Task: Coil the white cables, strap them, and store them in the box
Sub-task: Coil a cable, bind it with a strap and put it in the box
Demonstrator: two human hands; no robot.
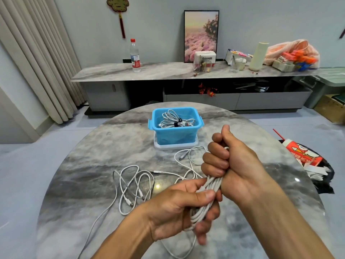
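Observation:
Both hands hold one coiled white cable [210,186] above the round marble table [78,184]. My right hand [235,161] grips the upper part of the coil in a fist. My left hand [186,208] grips the lower part, thumb across the strands. A loose tail of this cable trails over the near table edge. Another loose white cable [132,186] lies tangled at the left of the table, and a further one [186,157] lies in front of the box. The blue box [175,126] stands at the far side and holds strapped white cable coils [175,120].
The box sits on a pale lid or tray [175,146]. Beyond the table runs a low marble sideboard [168,71] with a water bottle [135,56], a framed picture, a tissue box and bags. A black bag with rubbish [306,161] lies on the floor at right.

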